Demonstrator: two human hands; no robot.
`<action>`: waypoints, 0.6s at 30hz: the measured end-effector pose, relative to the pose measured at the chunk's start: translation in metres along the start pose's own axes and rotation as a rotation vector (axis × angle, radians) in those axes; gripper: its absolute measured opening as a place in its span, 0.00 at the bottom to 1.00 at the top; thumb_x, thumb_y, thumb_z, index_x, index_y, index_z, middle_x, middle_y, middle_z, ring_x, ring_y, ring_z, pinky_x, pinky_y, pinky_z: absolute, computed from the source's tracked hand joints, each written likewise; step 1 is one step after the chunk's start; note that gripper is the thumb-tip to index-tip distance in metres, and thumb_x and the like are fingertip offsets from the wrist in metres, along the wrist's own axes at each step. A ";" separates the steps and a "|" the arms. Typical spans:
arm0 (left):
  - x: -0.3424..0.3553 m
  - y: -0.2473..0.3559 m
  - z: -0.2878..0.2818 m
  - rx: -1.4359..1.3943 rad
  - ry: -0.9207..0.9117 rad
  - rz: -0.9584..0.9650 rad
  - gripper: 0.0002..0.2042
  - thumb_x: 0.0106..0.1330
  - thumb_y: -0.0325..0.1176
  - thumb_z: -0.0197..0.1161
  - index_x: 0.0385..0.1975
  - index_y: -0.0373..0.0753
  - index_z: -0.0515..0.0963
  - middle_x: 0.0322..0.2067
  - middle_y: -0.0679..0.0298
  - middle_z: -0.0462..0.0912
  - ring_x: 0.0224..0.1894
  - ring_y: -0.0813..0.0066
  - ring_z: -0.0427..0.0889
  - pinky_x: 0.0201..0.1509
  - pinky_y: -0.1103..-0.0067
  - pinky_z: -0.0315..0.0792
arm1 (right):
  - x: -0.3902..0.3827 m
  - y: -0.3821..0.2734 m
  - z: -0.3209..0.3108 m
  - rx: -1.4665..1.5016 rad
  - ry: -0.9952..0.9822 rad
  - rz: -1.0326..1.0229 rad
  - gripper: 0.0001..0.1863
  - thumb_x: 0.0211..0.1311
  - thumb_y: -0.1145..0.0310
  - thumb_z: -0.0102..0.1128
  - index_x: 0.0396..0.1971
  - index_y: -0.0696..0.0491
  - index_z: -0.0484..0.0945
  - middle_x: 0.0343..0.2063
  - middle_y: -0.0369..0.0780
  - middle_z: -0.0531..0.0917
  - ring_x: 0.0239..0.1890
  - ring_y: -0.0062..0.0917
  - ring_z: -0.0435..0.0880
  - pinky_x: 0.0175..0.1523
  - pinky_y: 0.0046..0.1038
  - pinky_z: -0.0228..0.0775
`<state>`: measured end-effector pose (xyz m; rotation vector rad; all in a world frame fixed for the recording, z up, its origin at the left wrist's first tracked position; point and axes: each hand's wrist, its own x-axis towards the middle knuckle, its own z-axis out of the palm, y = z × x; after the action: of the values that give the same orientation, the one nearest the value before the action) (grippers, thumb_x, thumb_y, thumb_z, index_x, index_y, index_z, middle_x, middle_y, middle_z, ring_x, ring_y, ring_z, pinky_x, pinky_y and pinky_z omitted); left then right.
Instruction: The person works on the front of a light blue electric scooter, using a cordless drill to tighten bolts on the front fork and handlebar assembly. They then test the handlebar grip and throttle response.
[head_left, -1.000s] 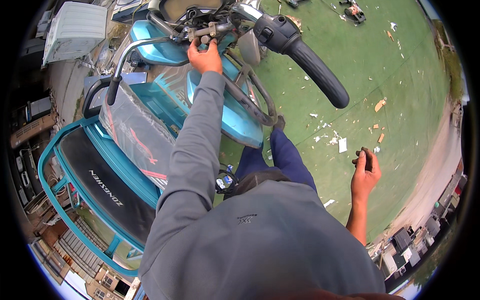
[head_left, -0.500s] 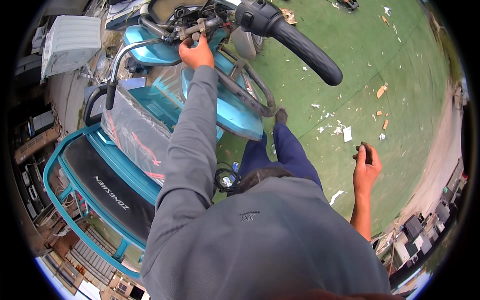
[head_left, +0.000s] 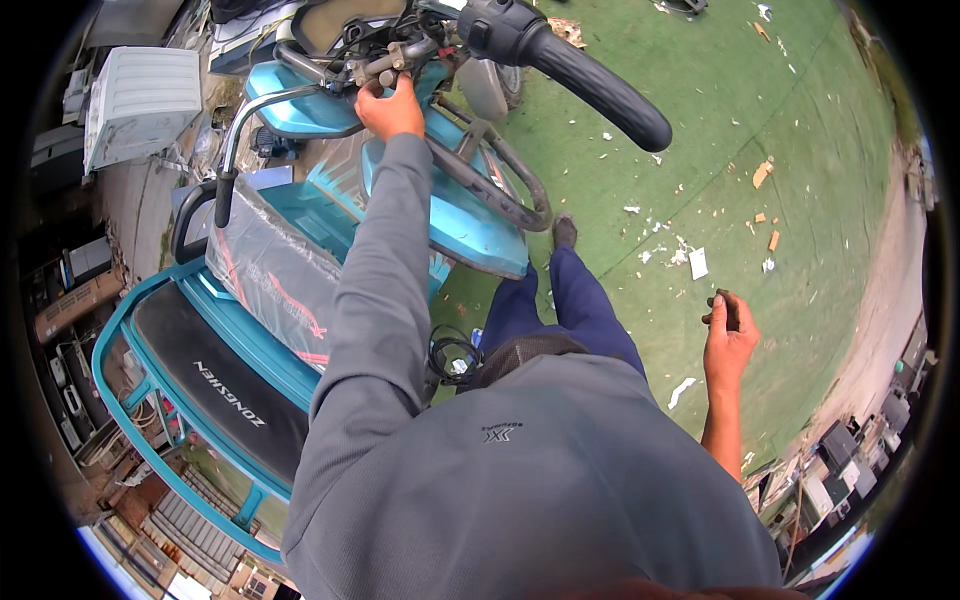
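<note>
My left hand point(head_left: 391, 108) reaches up to the middle of a three-wheeler's steering head. Its thumb and fingers close at the metal handlebar clamp point(head_left: 384, 68); what they grip is hidden. To the right of it, the black rubber handlebar grip point(head_left: 600, 88) juts out over the ground. My right hand point(head_left: 731, 330) hangs in the air at my right side, touching no part of the vehicle. Its fingers curl toward the thumb, with something dark at the tips that I cannot make out. Teal body panels point(head_left: 470, 232) lie just below my left wrist.
A seat point(head_left: 270, 265) under clear plastic and a black backrest point(head_left: 215, 375) within a teal rail are on the left. A bent chrome handlebar point(head_left: 238, 130) stands above the seat. Paper scraps point(head_left: 698, 263) litter the green ground covering point(head_left: 620, 180). A white appliance point(head_left: 143, 105) stands far left.
The view has shifted slightly, moving the handlebar grip a little left and up in the picture. Both hands keep nearly the same pose and place.
</note>
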<state>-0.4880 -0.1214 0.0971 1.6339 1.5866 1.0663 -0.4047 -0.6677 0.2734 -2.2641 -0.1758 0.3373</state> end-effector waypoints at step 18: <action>0.027 -0.023 -0.004 -0.023 -0.053 0.115 0.20 0.52 0.37 0.75 0.40 0.28 0.82 0.39 0.51 0.84 0.46 0.55 0.81 0.53 0.65 0.73 | -0.008 0.016 0.010 0.047 -0.036 0.034 0.10 0.69 0.71 0.60 0.42 0.63 0.81 0.32 0.39 0.84 0.30 0.19 0.81 0.36 0.23 0.77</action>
<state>-0.5040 -0.0930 0.0831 1.7410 1.4558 1.0863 -0.4153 -0.6729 0.2566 -2.2179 -0.1475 0.3967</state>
